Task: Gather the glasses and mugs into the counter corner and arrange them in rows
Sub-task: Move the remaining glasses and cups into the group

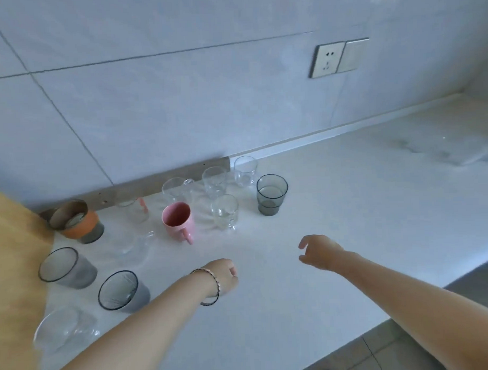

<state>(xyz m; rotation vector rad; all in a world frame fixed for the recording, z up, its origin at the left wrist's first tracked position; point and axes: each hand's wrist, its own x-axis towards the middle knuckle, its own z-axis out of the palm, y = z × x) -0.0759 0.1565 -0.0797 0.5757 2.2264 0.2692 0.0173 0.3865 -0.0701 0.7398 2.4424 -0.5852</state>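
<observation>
Several glasses and mugs stand on the white counter (pixel 335 209) near its back left corner. A pink mug (pixel 178 222) is in the middle, a smoky grey glass (pixel 271 194) at the right. Clear glasses (pixel 225 215) (pixel 214 182) (pixel 245 171) and a clear mug (pixel 177 190) stand by the wall. An orange-banded glass (pixel 77 221) sits in the corner. Two grey glasses (pixel 65 268) (pixel 121 291) and a clear one (pixel 62 328) line the left side. My left hand (pixel 225 276) hovers with fingers curled under, holding nothing. My right hand (pixel 320 251) hangs loosely curled, empty, near the counter.
A wooden panel (pixel 13 276) bounds the counter on the left. The tiled wall carries a socket and switch plate (pixel 338 57). The counter's front edge (pixel 407 306) runs diagonally at the lower right, with floor tiles below.
</observation>
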